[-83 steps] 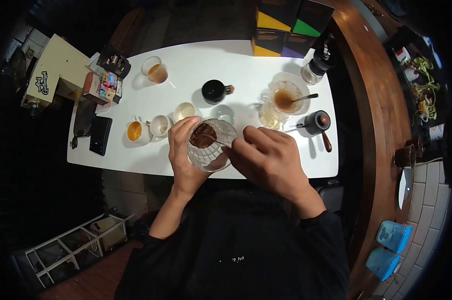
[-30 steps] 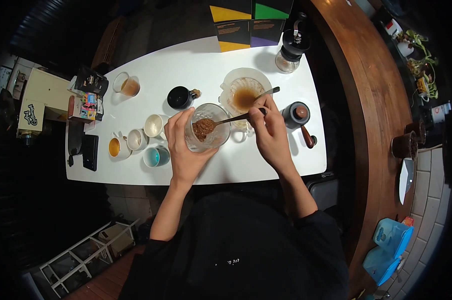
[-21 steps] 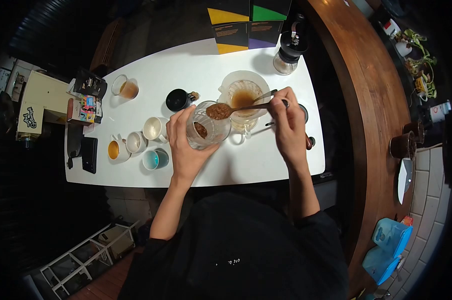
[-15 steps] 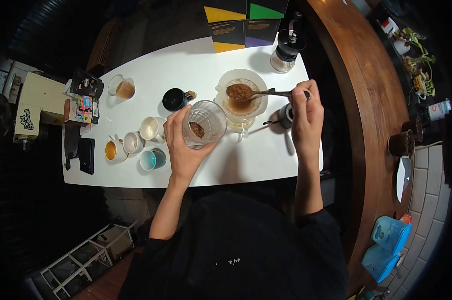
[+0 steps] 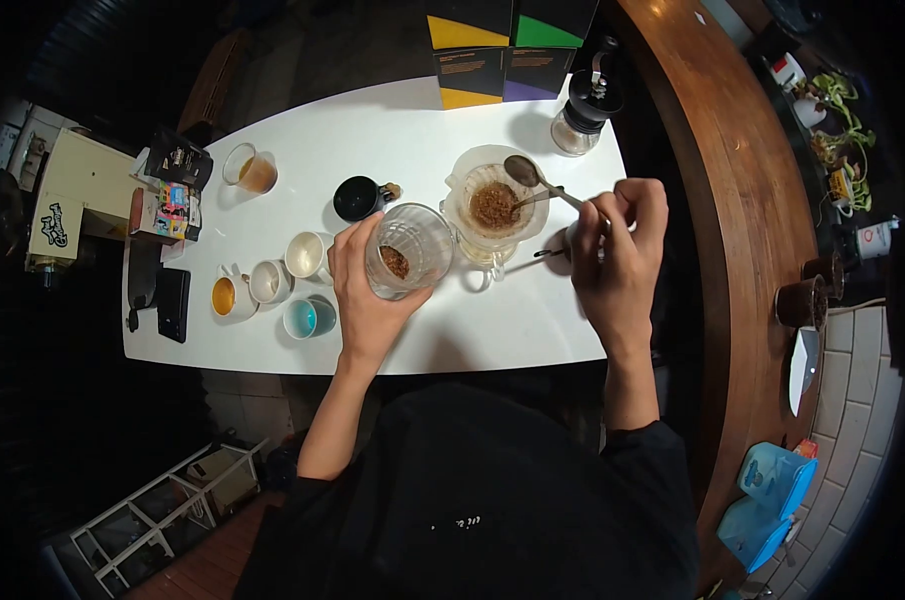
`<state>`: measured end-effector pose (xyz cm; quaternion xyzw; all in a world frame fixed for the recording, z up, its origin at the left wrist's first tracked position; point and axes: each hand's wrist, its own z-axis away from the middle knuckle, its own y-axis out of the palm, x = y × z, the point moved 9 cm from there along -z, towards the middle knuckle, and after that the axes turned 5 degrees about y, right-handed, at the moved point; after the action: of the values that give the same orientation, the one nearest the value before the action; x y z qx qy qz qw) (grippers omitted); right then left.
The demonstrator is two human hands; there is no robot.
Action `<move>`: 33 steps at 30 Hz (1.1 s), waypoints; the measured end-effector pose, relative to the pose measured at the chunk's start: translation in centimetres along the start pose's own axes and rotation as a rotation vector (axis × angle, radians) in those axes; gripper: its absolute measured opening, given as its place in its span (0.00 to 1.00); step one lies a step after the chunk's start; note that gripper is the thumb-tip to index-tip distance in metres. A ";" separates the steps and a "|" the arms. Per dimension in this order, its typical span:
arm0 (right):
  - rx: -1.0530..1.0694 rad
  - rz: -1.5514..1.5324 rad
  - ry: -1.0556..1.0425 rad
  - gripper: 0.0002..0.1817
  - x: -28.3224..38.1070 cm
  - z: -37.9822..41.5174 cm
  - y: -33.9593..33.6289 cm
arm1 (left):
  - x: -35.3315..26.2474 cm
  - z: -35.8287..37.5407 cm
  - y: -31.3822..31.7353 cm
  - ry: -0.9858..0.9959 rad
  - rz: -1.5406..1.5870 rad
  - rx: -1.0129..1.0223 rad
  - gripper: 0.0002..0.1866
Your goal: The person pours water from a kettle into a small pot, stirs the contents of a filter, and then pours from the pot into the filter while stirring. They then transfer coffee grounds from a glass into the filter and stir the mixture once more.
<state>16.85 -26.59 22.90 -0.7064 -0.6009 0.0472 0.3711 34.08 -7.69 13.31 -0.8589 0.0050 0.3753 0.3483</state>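
Observation:
A ribbed clear glass (image 5: 413, 245) with brown grounds at its bottom is held by my left hand (image 5: 368, 290), the fingers wrapped round its side. My right hand (image 5: 621, 260) grips the handle of a metal spoon (image 5: 524, 171), whose bowl is over the upper edge of a paper filter. The spoon bowl carries no heap of grounds. Wet brown grounds (image 5: 495, 206) lie in the white paper filter (image 5: 463, 175), which sits in a clear dripper on a glass server (image 5: 485, 262), just right of the held glass.
On the white table (image 5: 373, 130) are a black cup (image 5: 357, 199), a glass of brown liquid (image 5: 252, 172), several mugs, a teal cup (image 5: 309, 318), a phone (image 5: 174, 305) and a hand grinder (image 5: 585, 110). Dark boxes (image 5: 503, 70) stand at the back. A wooden counter (image 5: 713, 200) runs along the right.
The spoon's load of brown grounds is gone from its bowl, and grounds now show in the filter. My right hand has turned and moved slightly down; my left hand still holds the glass.

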 end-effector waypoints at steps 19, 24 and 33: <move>0.476 -0.531 -0.098 0.10 13.0 3.1 8.7 | 1.1 2.4 -6.1 -0.035 0.184 -0.020 0.48; 0.526 -0.577 -0.150 0.14 17.6 2.9 11.1 | 4.1 4.5 -10.8 -0.140 0.222 -0.120 0.48; 0.445 -0.657 -0.041 0.07 25.4 3.2 13.4 | 12.2 8.3 -22.3 -0.277 0.489 -0.326 0.46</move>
<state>33.09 -2.65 22.42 -0.3776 -0.7773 0.0693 0.4984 43.52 17.27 14.71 -0.8175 0.1035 0.5571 0.1032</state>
